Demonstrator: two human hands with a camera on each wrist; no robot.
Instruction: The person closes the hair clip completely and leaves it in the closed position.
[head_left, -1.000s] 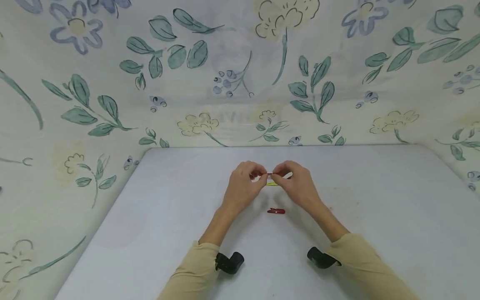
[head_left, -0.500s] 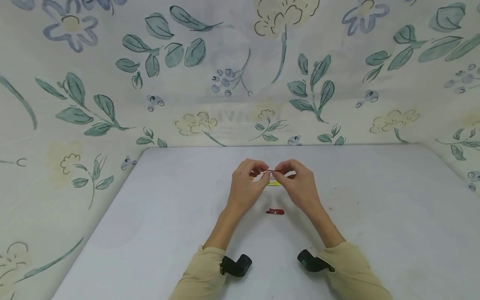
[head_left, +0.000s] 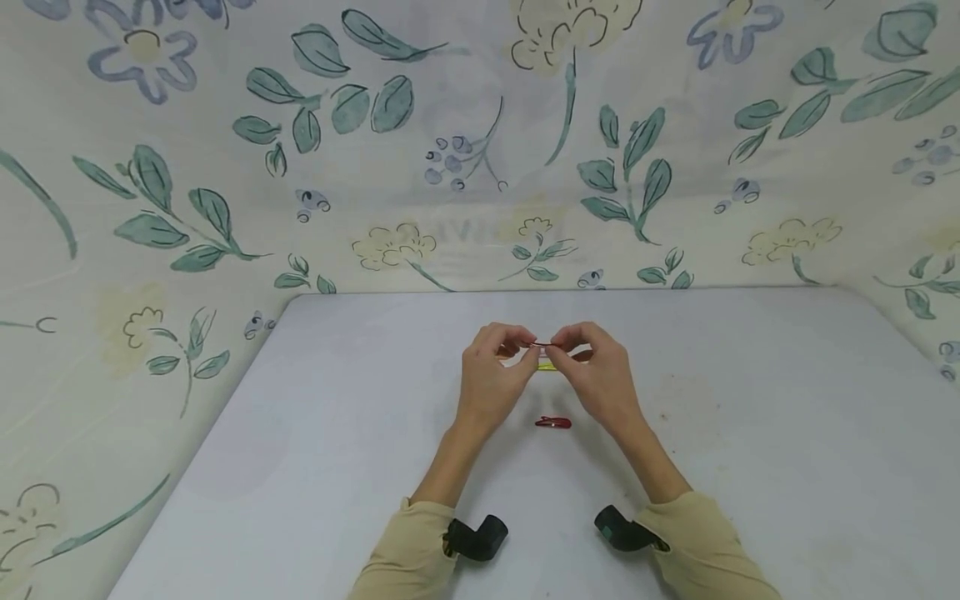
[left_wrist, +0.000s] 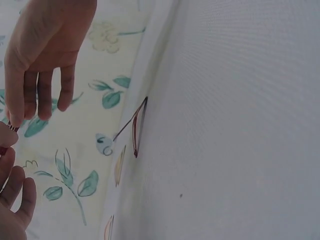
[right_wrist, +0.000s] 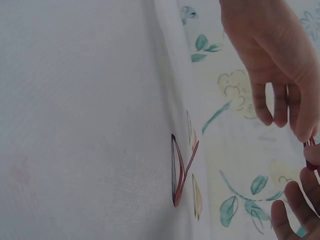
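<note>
In the head view, a thin red snap hair clip (head_left: 543,343) spans the fingertips of both hands, held above the table. My left hand (head_left: 489,375) pinches one end between thumb and fingers; my right hand (head_left: 597,375) pinches the other. The right wrist view shows the same clip (right_wrist: 310,150) at the frame's edge, mostly covered by fingers. Closer to me, a second red snap hair clip (head_left: 553,422) lies on the table below the hands, its arms spread apart in the left wrist view.
Just behind the fingertips lies a yellow hair clip (head_left: 547,366), partly hidden by the hands. An orange-edged clip (left_wrist: 109,227) also shows in the left wrist view. The white table (head_left: 337,450) ends at a floral cloth backdrop (head_left: 465,233).
Both forearms have drawn slightly closer together, and the hands have shifted a little to the right with the clip still pinched between them. The red clip on the table stays put.
</note>
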